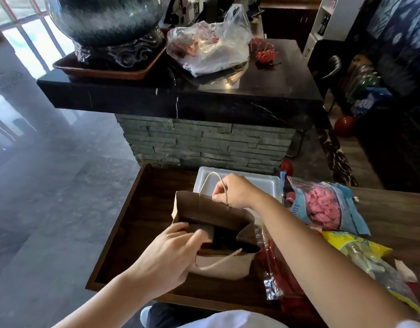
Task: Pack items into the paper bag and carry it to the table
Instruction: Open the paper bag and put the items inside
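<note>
A brown paper bag (222, 266) stands open on the dark wooden table (142, 209) in front of me. My right hand (235, 191) pinches the far twine handle at the bag's back rim. My left hand (167, 254) reaches over the near left rim, fingers on a dark flat item (207, 233) that sits partly inside the bag. The near twine handle (218, 262) hangs loose down the front. The bag's inside is dark; its contents are hard to make out.
A white foam box (263, 183) lies behind the bag. To the right lie a blue packet of pink pieces (322, 207), a yellow packet (363, 252) and a red foil packet (280, 275). Beyond stands a black stone counter (180, 102) with a plastic bag (211, 48).
</note>
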A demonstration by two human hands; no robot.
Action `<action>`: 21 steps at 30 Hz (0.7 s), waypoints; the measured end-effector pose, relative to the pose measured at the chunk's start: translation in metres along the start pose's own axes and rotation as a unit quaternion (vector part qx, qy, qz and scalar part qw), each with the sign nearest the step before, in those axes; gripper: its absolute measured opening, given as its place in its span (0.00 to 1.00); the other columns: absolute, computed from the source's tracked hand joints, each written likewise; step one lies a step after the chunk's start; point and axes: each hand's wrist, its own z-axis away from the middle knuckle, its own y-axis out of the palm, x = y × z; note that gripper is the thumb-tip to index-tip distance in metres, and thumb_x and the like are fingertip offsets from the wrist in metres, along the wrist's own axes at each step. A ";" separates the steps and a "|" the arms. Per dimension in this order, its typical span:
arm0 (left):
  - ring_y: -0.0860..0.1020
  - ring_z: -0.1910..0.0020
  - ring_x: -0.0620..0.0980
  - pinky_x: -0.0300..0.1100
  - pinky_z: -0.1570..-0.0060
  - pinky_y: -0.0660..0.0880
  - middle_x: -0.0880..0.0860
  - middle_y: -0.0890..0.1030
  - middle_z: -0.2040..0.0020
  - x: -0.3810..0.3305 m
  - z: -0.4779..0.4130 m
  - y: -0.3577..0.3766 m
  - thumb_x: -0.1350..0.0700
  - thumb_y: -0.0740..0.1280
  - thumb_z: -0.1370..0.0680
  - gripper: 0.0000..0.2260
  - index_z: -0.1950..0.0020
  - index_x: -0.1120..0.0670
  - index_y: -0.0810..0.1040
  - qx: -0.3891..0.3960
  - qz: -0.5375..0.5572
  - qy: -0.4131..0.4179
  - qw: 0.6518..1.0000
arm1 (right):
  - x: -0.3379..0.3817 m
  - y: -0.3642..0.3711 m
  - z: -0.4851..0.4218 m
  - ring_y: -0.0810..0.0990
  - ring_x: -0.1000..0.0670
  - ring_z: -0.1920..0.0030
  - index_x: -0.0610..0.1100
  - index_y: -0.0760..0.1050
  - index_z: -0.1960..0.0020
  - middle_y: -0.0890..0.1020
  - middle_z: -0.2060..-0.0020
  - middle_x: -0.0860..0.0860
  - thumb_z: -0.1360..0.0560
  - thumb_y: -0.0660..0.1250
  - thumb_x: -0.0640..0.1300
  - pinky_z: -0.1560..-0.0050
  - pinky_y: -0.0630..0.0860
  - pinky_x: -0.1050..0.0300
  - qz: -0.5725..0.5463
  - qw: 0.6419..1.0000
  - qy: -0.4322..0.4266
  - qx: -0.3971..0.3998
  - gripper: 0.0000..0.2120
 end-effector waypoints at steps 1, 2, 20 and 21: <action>0.82 0.52 0.40 0.37 0.41 0.76 0.42 0.84 0.51 -0.001 -0.002 -0.003 0.55 0.74 0.32 0.22 0.40 0.48 0.73 0.026 0.001 0.001 1.000 | 0.003 0.001 0.000 0.80 0.54 0.61 0.51 0.81 0.63 0.83 0.64 0.53 0.29 0.71 0.44 0.67 0.71 0.62 0.012 1.000 -0.005 0.001 0.05; 0.81 0.51 0.41 0.36 0.48 0.79 0.42 0.83 0.50 -0.002 -0.004 -0.005 0.55 0.73 0.30 0.21 0.39 0.47 0.74 0.045 0.002 -0.001 0.999 | 0.006 0.002 -0.001 0.80 0.53 0.61 0.49 0.81 0.62 0.84 0.63 0.51 0.29 0.71 0.44 0.67 0.72 0.61 0.025 1.000 -0.010 0.001 0.04; 0.79 0.46 0.51 0.47 0.49 0.78 0.47 0.80 0.44 -0.011 -0.020 -0.002 0.61 0.62 0.25 0.23 0.33 0.43 0.69 0.106 -0.054 -0.025 0.993 | 0.053 0.001 0.119 0.82 0.60 0.51 0.51 0.82 0.45 0.85 0.52 0.59 0.21 0.61 0.42 0.49 0.79 0.65 -0.069 0.989 -0.116 -0.066 0.13; 0.79 0.44 0.51 0.47 0.48 0.78 0.47 0.80 0.42 -0.013 -0.019 -0.002 0.61 0.62 0.25 0.23 0.32 0.43 0.68 0.106 -0.060 -0.016 0.992 | 0.051 0.004 0.106 0.81 0.58 0.47 0.51 0.82 0.42 0.85 0.48 0.56 0.21 0.60 0.42 0.45 0.78 0.60 -0.013 0.996 -0.088 0.009 0.14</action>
